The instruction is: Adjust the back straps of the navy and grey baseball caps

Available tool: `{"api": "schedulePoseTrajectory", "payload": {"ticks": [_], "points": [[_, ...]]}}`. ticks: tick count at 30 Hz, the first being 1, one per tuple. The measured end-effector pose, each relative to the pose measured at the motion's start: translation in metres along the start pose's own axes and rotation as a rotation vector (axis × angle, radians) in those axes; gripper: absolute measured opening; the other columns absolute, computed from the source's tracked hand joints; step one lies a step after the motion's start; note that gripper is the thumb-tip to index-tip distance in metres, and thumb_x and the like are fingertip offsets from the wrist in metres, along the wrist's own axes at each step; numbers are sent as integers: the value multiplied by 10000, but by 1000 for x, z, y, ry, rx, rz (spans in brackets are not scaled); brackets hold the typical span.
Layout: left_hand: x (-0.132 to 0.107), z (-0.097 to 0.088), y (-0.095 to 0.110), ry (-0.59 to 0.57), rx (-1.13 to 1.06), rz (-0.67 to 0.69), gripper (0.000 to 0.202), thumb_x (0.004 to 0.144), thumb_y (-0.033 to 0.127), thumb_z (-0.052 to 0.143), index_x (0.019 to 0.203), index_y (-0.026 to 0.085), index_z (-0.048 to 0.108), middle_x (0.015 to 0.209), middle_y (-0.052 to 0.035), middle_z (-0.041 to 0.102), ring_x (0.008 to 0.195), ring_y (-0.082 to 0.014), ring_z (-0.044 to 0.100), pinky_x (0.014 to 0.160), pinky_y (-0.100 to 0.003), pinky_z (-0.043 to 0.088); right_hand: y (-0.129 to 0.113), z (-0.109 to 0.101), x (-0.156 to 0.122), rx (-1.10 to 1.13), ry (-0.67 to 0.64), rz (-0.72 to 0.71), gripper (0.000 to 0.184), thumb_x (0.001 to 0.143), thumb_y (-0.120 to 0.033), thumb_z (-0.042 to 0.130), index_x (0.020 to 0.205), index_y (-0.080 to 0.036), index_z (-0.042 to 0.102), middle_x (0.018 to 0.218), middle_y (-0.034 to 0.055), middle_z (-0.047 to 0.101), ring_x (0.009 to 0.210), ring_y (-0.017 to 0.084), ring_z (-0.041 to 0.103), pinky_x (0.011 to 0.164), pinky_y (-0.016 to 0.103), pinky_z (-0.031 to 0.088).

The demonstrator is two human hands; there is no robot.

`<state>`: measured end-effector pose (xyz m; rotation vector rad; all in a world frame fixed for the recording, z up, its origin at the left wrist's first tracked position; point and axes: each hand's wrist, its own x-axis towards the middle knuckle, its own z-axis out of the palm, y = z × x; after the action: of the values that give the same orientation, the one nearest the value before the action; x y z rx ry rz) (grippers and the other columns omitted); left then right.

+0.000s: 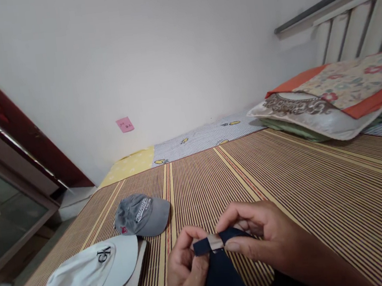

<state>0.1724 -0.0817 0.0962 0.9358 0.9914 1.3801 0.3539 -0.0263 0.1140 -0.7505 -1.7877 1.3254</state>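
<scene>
- Head view, the hands: the left hand (187, 264) pinches the free end of a navy strap (201, 247) between thumb and fingers; the right hand (270, 235) pinches the same strap on the other side of a pale band (215, 241), its fingertips close together.
- The strap is low in the view, over the striped mat (196, 188), with navy cloth (225, 280) hanging below it; the cloth's full shape is cut off.
- The step in hand seems to be adjusting the strap at the pale band; the next move likely calls for a steady right pinch while the left works the end.
- Head view, around: a grey cap (139, 214) and a white cap (75, 278) lie to the left, pillows (311, 105) far right. Nothing visible blocks the hands, though fingers partly hide the strap.
</scene>
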Motion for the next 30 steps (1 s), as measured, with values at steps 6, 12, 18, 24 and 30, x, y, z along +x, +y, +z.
{"api": "schedulePoseTrajectory", "payload": {"ticks": [6, 12, 18, 24, 30], "points": [[1, -2, 6, 18, -44, -2, 345, 753, 453, 865, 828, 205, 636, 634, 56, 530, 552, -60, 413, 535, -146, 327, 1, -12, -1, 33, -71, 47, 373, 806, -373, 762, 1148, -229, 726, 894, 13, 698, 781, 160, 580, 713, 286, 453], [0, -3, 7, 0, -46, -17, 357, 735, 448, 877, 816, 202, 631, 646, 56, 522, 538, -56, 377, 529, -154, 302, -3, -13, -1, -8, -44, 23, 254, 839, -411, 725, 989, -209, 761, 723, -16, 592, 669, 133, 490, 611, 266, 370], [-1, -4, 3, -14, -67, -16, 298, 784, 443, 838, 837, 232, 634, 635, 58, 522, 545, -72, 412, 542, -167, 333, -1, -9, 2, 7, 6, -37, 145, 846, -330, 723, 912, -204, 749, 732, -17, 600, 665, 123, 486, 601, 258, 373], [1, -2, 6, 25, -11, -11, 380, 733, 468, 877, 807, 188, 630, 638, 49, 536, 538, -57, 406, 522, -158, 287, 5, -1, 0, 93, 13, -63, 75, 851, -264, 735, 882, -195, 733, 723, -26, 625, 656, 105, 522, 584, 234, 388], [2, 0, 7, 21, -11, 29, 367, 720, 476, 884, 796, 201, 652, 606, 55, 506, 525, -63, 355, 505, -177, 237, 8, 3, 3, 269, -14, -18, 173, 834, -317, 782, 912, -177, 717, 718, -26, 609, 614, 96, 515, 539, 216, 391]]}}
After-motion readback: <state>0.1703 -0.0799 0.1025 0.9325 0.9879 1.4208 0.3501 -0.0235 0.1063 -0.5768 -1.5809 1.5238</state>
